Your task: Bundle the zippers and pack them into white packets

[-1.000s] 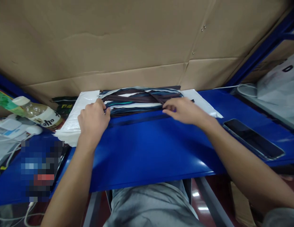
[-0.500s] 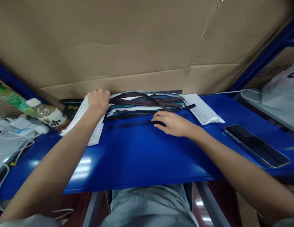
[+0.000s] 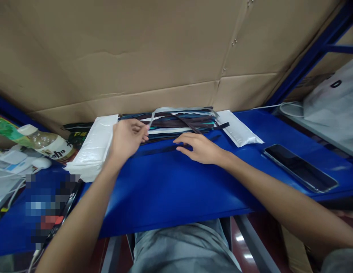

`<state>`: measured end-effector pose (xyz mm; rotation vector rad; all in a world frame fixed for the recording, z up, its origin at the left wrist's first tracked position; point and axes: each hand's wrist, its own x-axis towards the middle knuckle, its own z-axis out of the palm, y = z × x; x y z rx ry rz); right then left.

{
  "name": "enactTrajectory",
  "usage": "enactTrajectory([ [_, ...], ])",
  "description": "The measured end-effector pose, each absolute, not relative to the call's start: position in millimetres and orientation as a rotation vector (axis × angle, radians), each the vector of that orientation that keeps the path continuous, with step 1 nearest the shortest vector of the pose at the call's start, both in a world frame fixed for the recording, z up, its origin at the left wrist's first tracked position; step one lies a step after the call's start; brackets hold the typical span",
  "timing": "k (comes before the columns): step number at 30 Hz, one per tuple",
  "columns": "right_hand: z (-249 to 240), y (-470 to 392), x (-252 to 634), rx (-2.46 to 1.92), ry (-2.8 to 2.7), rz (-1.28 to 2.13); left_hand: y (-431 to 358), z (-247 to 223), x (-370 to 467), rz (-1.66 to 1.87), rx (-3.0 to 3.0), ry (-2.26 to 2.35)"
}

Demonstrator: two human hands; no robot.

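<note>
My left hand pinches the end of a thin grey strip, which arches up from the pile of dark, white and teal strips along the back of the blue table. My right hand has its fingers loosely curved and apart, over a dark strip lying in front of the pile. Whether its fingertips touch that strip is hard to tell. White padded packets flank the pile, one at the left and one at the right.
A phone lies at the right. A bottle, white cables and chargers are at the left. Cardboard stands behind the blue table. A white bag sits at the far right.
My left hand has moved right and toward me from the back left of the pile, lifting the grey strip's end. My right hand has barely moved. The view has shifted slightly.
</note>
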<state>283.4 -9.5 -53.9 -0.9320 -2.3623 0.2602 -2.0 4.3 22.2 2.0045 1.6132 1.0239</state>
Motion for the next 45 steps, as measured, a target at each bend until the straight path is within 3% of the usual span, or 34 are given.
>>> enactTrajectory([
  [4, -50, -16, 272, -0.943, -2.194, 0.502, -20, -18, 24, 1.069, 1.802, 1.175],
  [9, -53, -19, 267, -0.963, -2.158, 0.636, -27, -48, 36, 1.036, 1.774, 0.980],
  [19, -57, -13, 271, -0.983, -2.355, 0.229, -26, -46, 35, 0.945, 1.953, 1.090],
  [24, -47, 6, 300, -1.153, -2.306, -0.066, -13, -39, 13, 0.928, 2.093, 1.364],
  [34, -24, 35, 438, -1.801, -1.732, -0.451, 2, -5, -37, 0.670, 2.229, 2.246],
  [45, -19, 34, 448, -2.132, -1.534, -0.353, 4, -2, -46, 0.466, 2.275, 2.438],
])
